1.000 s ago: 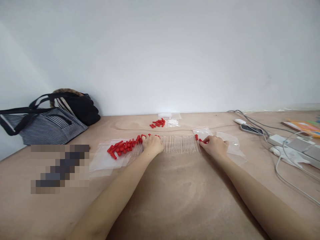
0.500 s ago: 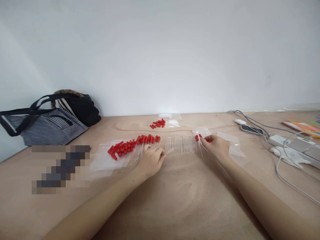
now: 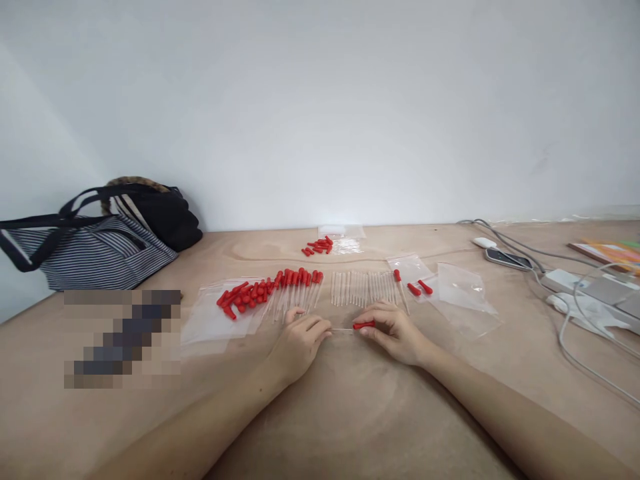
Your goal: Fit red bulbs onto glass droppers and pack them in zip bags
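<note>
Over the table [image 3: 350,407], my left hand [image 3: 299,341] and right hand [image 3: 395,333] are closer together than half a second ago. The plastic bag [image 3: 407,269] at right, previously part-covered by my right hand, is now exposed. My left fingertips pinch a clear tube [image 3: 342,329], lying crosswise between both hands. My right fingertips grip a red cap [image 3: 364,325] at its end; I cannot tell whether it is inserted. Two loose caps [image 3: 425,287] now show at the bag

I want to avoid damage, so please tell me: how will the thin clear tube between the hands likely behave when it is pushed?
The clear tube looks straight and very slender, so it is probably stiff, light and perhaps fragile. It seems rod-shaped, so it might roll easily on the flat table.
</note>
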`<state>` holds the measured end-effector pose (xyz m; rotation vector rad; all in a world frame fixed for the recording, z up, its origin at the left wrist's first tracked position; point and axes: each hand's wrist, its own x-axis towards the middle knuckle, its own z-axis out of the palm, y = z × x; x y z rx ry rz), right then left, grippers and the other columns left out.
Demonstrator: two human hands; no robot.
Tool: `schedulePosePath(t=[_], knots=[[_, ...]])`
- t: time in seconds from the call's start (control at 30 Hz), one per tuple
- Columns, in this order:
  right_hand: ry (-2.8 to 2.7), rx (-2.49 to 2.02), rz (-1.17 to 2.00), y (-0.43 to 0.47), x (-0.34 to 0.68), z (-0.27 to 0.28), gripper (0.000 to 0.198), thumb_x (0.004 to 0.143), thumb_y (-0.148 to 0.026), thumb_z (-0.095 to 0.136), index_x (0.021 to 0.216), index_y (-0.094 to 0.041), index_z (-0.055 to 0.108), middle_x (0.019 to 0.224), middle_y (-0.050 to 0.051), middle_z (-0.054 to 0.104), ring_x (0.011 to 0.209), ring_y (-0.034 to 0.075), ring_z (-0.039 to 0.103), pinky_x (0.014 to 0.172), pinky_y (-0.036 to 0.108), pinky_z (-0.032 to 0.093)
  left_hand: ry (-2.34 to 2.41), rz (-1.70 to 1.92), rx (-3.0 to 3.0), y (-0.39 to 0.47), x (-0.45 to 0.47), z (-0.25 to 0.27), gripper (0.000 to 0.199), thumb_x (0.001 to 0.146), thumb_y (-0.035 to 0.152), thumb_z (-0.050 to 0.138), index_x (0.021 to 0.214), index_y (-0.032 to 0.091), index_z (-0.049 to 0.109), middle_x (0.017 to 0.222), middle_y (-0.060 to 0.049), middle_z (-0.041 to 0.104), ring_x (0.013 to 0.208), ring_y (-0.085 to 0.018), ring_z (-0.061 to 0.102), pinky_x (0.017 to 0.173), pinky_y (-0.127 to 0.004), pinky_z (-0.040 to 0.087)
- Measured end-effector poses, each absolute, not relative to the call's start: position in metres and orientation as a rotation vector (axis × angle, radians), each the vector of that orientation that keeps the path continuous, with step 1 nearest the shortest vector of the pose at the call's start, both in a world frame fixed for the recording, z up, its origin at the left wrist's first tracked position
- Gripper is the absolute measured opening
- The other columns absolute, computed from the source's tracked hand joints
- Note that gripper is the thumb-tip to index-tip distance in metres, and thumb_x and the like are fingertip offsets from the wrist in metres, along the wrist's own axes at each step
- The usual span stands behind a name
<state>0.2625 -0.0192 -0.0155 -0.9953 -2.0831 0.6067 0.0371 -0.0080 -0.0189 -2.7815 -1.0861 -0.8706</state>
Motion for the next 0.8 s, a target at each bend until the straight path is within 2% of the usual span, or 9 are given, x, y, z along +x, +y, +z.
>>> schedulePosePath(t=[0.27,0.47,0.8], knots=[[-2.142,-0.995,0.618,-0.018,0.263,-0.018,0.013,0.081,-0.03,0.053,0.088,-0.025,0.063,0.085,0.002,0.066,0.081,0.018,0.053,0.078,0.037,0.037,-1.067,-0.913,-2.765,-0.007,0.036,-0.022,0.022,0.089,0.018,0.038,0.081,0.02,0.058,0.074,0.002,0.066,0.067,-0.011,0.059,0.084,-0.034,0.024],[-2.054,-0.992,0.689,-0.02,0.259,-0.019,0.011,0.081,-0.027,0.053,0.084,-0.021,0.062,0.077,0.002,0.064,0.076,0.016,0.054,0.076,0.035,0.038,-0.969,-0.989,-2.741,-0.01,0.038,-0.018,0.021,0.087,0.017,0.041,0.093,0.023,0.06,0.075,0.002,0.066,0.065,-0.01,0.058,0.078,-0.033,0.025],[-1.888,-0.916,0.781,-0.026,0.253,-0.021,0.014,0.079,-0.031,0.055,0.083,-0.021,0.063,0.076,0.003,0.064,0.072,0.014,0.056,0.07,0.03,0.042,-0.929,-1.016,-2.724,-0.012,0.041,-0.018,0.019,0.087,0.021,0.041,0.086,0.023,0.06,0.069,0.003,0.062,0.061,-0.009,0.054,0.073,-0.032,0.023]])
